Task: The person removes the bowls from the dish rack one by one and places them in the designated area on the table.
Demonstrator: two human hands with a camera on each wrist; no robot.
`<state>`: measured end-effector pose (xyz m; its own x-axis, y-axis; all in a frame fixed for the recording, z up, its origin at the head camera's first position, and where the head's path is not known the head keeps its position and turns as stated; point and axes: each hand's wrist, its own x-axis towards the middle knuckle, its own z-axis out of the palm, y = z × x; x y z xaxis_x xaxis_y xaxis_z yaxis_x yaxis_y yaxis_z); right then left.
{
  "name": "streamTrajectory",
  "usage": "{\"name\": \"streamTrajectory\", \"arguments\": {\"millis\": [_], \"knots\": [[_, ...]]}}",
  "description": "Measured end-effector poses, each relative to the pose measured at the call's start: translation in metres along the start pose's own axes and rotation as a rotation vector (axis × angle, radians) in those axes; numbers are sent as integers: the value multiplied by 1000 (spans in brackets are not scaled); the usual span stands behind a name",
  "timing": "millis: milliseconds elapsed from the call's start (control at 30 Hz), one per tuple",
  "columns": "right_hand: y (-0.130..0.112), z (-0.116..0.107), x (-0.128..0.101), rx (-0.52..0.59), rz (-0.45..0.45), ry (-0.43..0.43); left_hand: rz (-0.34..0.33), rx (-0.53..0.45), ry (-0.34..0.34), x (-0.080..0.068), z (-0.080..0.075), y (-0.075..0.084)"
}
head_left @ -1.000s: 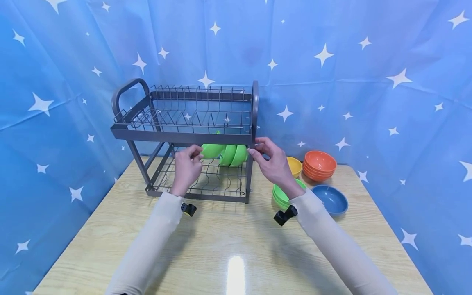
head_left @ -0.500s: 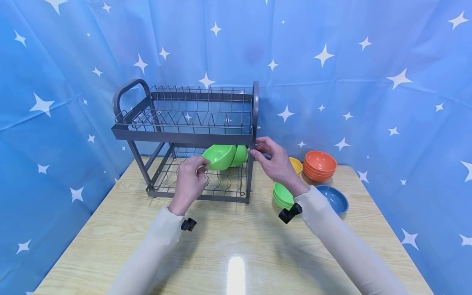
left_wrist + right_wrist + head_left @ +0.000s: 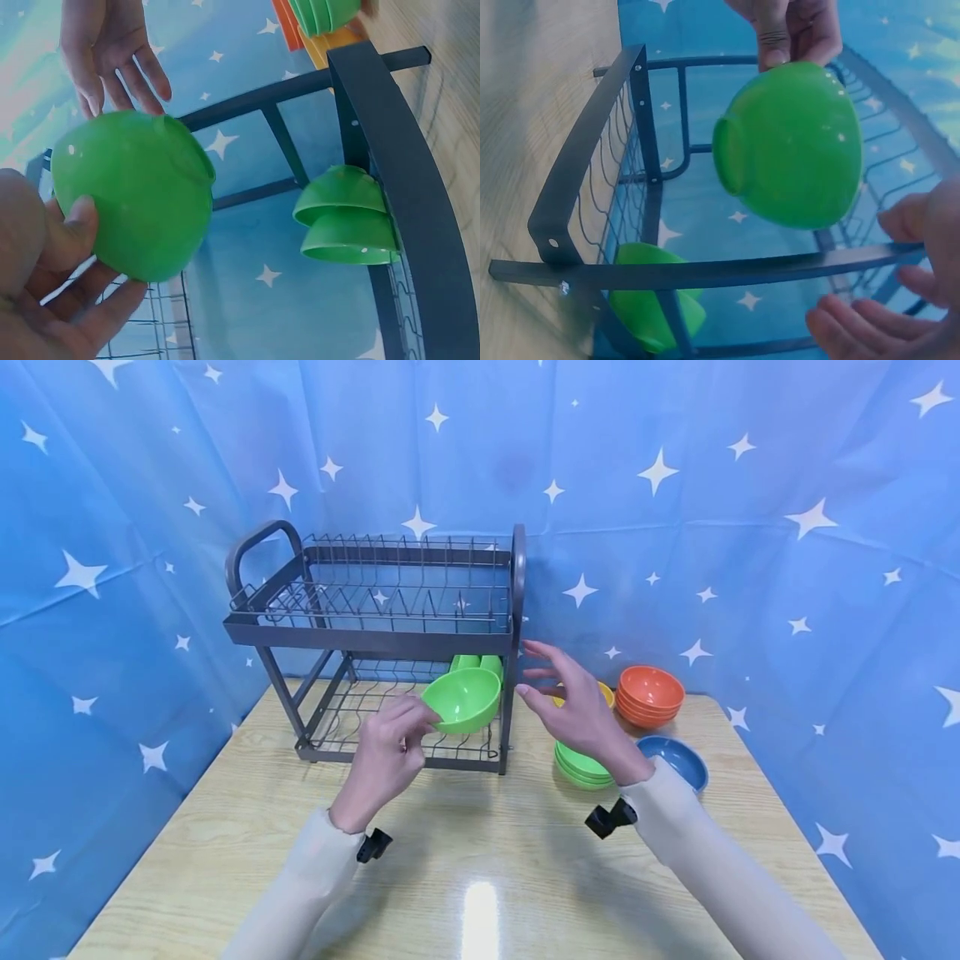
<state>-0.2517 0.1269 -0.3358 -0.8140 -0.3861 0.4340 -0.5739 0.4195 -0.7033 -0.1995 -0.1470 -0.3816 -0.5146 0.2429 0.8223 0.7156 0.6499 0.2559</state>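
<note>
Left hand [image 3: 386, 750] pinches the rim of a green bowl [image 3: 462, 699], thumb and fingers curled on its near-left edge. The bowl is held in the air, mouth up and slightly tilted toward the camera, just in front of the lower shelf of the grey dish rack [image 3: 375, 639] near its right front post [image 3: 507, 710]. In the left wrist view the bowl [image 3: 131, 195] shows its underside, thumb [image 3: 71, 232] pressed on the outside wall.

Right hand [image 3: 577, 706] is empty, fingers spread wide and relaxed, palm turned toward the bowl. It hovers just right of the post, near the bowl but not touching. In the right wrist view its fingertips [image 3: 855, 326] sit below the bowl [image 3: 791, 146] with a gap between.

Two more green bowls [image 3: 476, 663] stand on edge in the lower shelf at its right end, tucked against the post; seen also in the left wrist view [image 3: 345, 217]. The rest of the lower shelf's wire floor to the left is bare. The upper shelf holds only its own wire dividers.

On the wooden table [image 3: 465, 868], right of the rack: a stack of green bowls [image 3: 581, 767] close under the right wrist, a yellow bowl [image 3: 600, 693] partly hidden behind the hand, a stack of orange bowls [image 3: 649, 693], and a blue bowl [image 3: 678, 762]. The front half of the table is bare wood. A blue starred backdrop [image 3: 750, 527] closes in the back and sides.
</note>
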Motion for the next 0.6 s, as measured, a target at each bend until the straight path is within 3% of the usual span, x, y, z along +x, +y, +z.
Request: {"name": "streamTrajectory", "arguments": {"millis": [133,400,600], "knots": [[-8,-11,-17,-84,-105,-7,68,-48,-25,-1,-1,9],[-10,-24,-49,-248,-466,-112,174,-97,-126,-2,0,24],[-6,-25,-66,-329,-593,-193,244,-100,-158,-1,8,34]]}}
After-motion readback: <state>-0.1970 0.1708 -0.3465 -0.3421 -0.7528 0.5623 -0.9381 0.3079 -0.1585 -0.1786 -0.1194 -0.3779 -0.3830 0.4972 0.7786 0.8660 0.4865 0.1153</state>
